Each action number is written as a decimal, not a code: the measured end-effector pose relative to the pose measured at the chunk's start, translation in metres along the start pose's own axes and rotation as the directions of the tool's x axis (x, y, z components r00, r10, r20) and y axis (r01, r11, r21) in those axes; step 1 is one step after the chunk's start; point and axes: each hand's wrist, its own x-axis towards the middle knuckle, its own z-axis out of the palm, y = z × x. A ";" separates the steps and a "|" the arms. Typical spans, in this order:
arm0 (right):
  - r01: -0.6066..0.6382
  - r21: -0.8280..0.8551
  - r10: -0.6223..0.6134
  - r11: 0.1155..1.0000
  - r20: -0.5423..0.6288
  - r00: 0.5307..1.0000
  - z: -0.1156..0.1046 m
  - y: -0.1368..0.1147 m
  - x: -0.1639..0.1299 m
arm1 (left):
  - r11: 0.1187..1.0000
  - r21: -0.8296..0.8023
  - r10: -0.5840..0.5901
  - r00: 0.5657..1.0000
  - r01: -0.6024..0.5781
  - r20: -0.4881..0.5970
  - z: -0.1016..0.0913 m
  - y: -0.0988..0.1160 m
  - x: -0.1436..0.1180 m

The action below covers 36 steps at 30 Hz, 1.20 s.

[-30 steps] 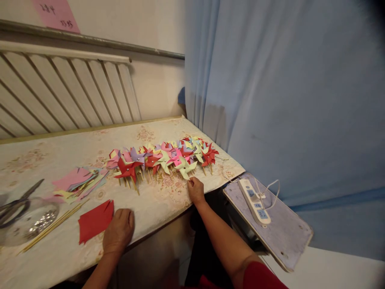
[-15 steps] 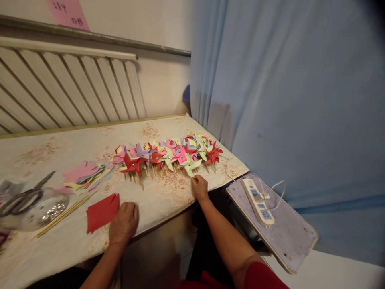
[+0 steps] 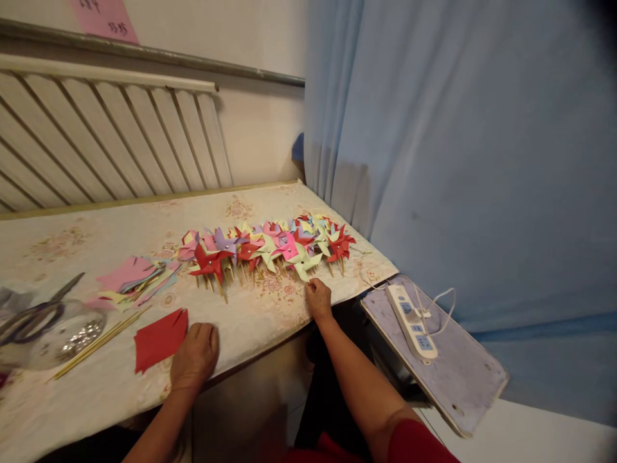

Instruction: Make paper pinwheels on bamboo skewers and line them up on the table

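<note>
Head view: we're at the desk (image 3: 255, 328), and the red sheets (image 3: 161, 341) are our marker.
Green pinwheel (image 3: 303, 260): there it is, right of the red sheets and beyond them, at the near edge of the pinwheels (image 3: 248, 251).
Handling: feather-light, I'd judge, its folded paper quick to crease; the stick should be stiffest, so take hold there, clear of the blades.
Right hand (image 3: 319, 299): right at the lower blade, grip drawn together; pinching blade, stick or nothing, I can't tell.
Left hand (image 3: 195, 352): just right of the red sheets, grip curled on the desk; palm hidden, so no telling what's inside.
Dish (image 3: 45, 352): left of the red sheets, clear, silvery bits (image 3: 81, 337) heaped in it, scissors (image 3: 61, 294) overlapping it in view.
Sticks (image 3: 94, 348): thin, loosely bundled, lying between red sheets and dish.
</note>
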 end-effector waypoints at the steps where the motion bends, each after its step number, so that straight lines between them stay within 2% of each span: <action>1: -0.003 -0.001 0.003 1.000 -0.003 1.000 -0.001 0.000 0.000 | 1.000 -0.002 -0.002 1.000 0.002 0.000 0.000 0.000 0.000; 10: -0.063 0.011 0.063 0.998 -0.041 0.997 -0.005 0.004 0.005 | 1.000 0.006 0.008 1.000 -0.008 -0.020 0.001 0.000 0.001; 19: -0.118 0.108 0.123 0.987 -0.042 0.992 -0.009 0.002 0.004 | 1.000 0.023 0.017 1.000 -0.016 -0.017 0.001 0.000 0.001; 22: -0.147 0.171 0.150 0.974 -0.004 0.989 -0.008 -0.003 -0.001 | 1.000 0.015 0.003 1.000 -0.003 -0.008 -0.001 0.002 0.001; 26: -0.207 0.260 0.185 0.943 0.104 0.977 -0.007 -0.017 -0.016 | 0.999 -0.022 -0.025 0.999 0.026 0.034 -0.002 0.002 0.001; 29: -0.271 0.333 0.219 0.903 0.185 0.958 -0.009 -0.034 -0.032 | 0.988 -0.110 -0.100 0.992 0.107 0.072 -0.004 0.004 0.004; 31: -0.335 0.420 0.243 0.844 0.257 0.935 -0.012 -0.047 -0.043 | 0.952 -0.245 -0.163 0.980 0.186 0.112 -0.010 0.011 0.007; 33: -0.380 0.483 0.246 0.789 0.319 0.915 -0.014 -0.061 -0.054 | 0.865 -0.434 -0.184 0.964 0.251 0.190 -0.020 0.024 0.012; 34: -0.391 0.497 0.238 0.775 0.343 0.908 -0.016 -0.067 -0.060 | 0.796 -0.531 -0.189 0.953 0.291 0.238 -0.027 0.033 0.014; 36: -0.409 0.508 0.221 0.758 0.391 0.894 -0.020 -0.080 -0.069 | 0.592 -0.699 -0.228 0.915 0.401 0.332 -0.043 0.051 0.018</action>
